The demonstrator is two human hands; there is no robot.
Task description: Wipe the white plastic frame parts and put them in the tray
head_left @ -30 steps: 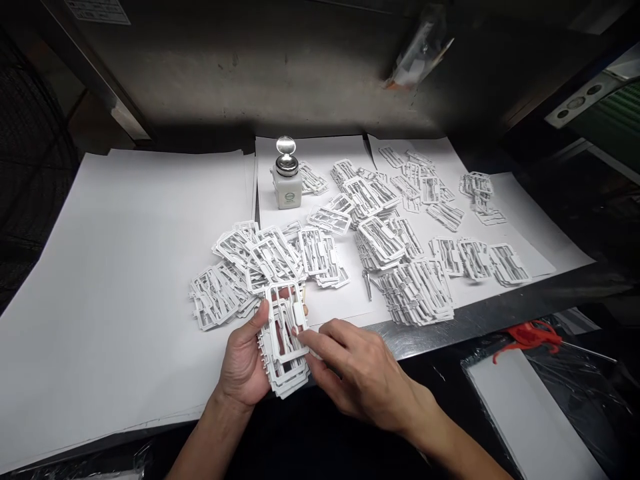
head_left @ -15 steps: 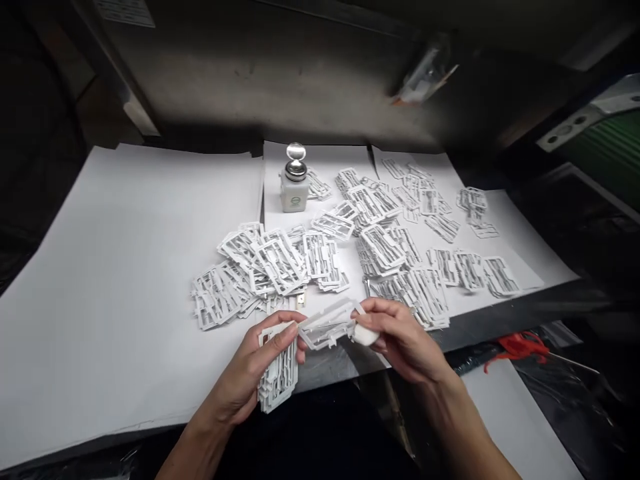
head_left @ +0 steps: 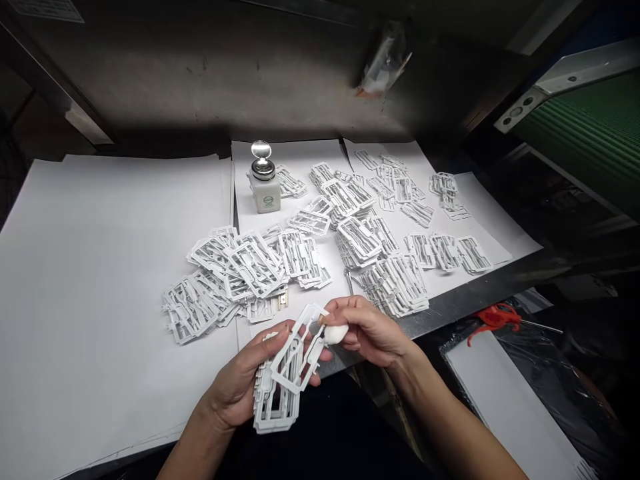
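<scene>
My left hand [head_left: 237, 383] is closed around a stack of thin white plastic frames [head_left: 277, 424] with narrow bars inside. Pinched in my right hand [head_left: 370, 330] is a single white plastic frame [head_left: 286, 383], tilted over the top of that stack. The same hand also holds a small white wad [head_left: 335, 334], which looks like cotton, against the frame's upper right edge. Just beyond my hands, loose heaps of similar frames [head_left: 257, 267] lie on white paper. More piles of frames [head_left: 395, 287] lie beyond my right hand.
A white dispenser bottle [head_left: 267, 197] with its metal lid raised stands behind the heaps. White paper sheets [head_left: 100, 280] cover the table. Off the front edge at right are a red-handled tool [head_left: 497, 319] and black plastic film. A metal panel [head_left: 210, 87] rises behind.
The single frame has swung from lying sideways between my hands to slanting over the stack in my left hand. My head view has shifted to the right.
</scene>
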